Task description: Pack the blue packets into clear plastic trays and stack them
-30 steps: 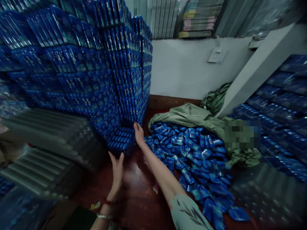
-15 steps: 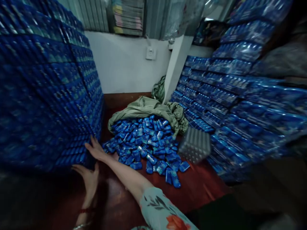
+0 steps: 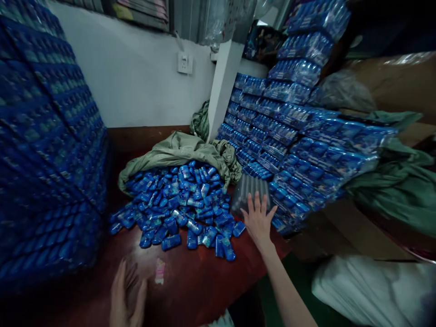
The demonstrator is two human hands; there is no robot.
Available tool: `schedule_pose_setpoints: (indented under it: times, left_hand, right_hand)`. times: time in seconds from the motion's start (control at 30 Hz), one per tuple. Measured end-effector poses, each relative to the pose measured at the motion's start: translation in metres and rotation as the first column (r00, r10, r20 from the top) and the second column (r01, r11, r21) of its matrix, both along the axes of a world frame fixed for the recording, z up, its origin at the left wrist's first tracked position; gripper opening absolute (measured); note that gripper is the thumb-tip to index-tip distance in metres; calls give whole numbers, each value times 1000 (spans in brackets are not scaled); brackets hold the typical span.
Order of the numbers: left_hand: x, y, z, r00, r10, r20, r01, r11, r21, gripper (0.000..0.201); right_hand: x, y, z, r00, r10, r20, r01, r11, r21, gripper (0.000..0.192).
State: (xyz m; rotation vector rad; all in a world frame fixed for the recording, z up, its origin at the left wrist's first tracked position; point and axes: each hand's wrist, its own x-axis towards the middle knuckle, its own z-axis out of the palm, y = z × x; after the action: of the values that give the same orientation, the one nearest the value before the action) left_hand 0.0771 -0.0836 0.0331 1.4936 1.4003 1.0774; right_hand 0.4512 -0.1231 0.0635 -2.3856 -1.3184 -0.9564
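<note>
Around the hands, blue packets crowd everything: a tall wall of stacked blue packs [image 3: 44,150] fills the left of the frame, more wrapped blue bundles [image 3: 299,136] climb at the right, and a loose heap of blue packets [image 3: 180,204] spills from a green sack [image 3: 177,150] at the centre of the dark red bench [image 3: 190,281]. At centre right, the right hand [image 3: 259,220] is spread wide, its grip released, fingertips touching the near edge of a clear ribbed tray [image 3: 250,195]. That tray stands just beside the heap and against the right-hand bundles, its ribs running away from the camera; its long axis I cannot tell. At the bottom left, the left hand [image 3: 126,295] hovers, blurred, fingers loose and holding nothing, near a small pink wrapper [image 3: 159,271].
</note>
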Motion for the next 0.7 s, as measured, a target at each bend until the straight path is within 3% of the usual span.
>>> schedule_pose_setpoints:
  times: [0.1, 0.17, 0.23, 0.33, 0.4, 0.57, 0.7]
  left_hand:
    - [46, 19, 22, 973, -230, 29, 225, 967, 117, 59]
    - [78, 30, 34, 921, -389, 7, 376, 896, 234, 53]
    - [109, 36, 44, 843, -534, -66, 521, 778, 352, 46]
    - [149, 39, 55, 691, -695, -198, 693, 559, 456, 43]
    - [170, 40, 58, 628, -739, -243, 740, 470, 480, 44]
    - [203, 38, 53, 571, -769, -287, 775, 389, 498, 40]
    - [208, 30, 48, 536, -787, -306, 804, 364, 470, 40]
  right_hand:
    - [0, -9, -11, 1000, -6, -1, 6, 1000, -24, 58]
    - [-6, -7, -15, 1000, -23, -20, 23, 1000, 8, 57]
    - [-11, -5, -19, 999, -29, -26, 30, 999, 38, 56]
    - [-15, -9, -25, 1000, -22, -14, 23, 996, 88, 54]
    - [-18, -16, -33, 1000, -12, -17, 14, 995, 103, 53]
    - [-33, -35, -43, 998, -19, -65, 29, 988, 154, 46]
    - [-38, -45, -31, 986, -94, -136, 108, 989, 98, 37]
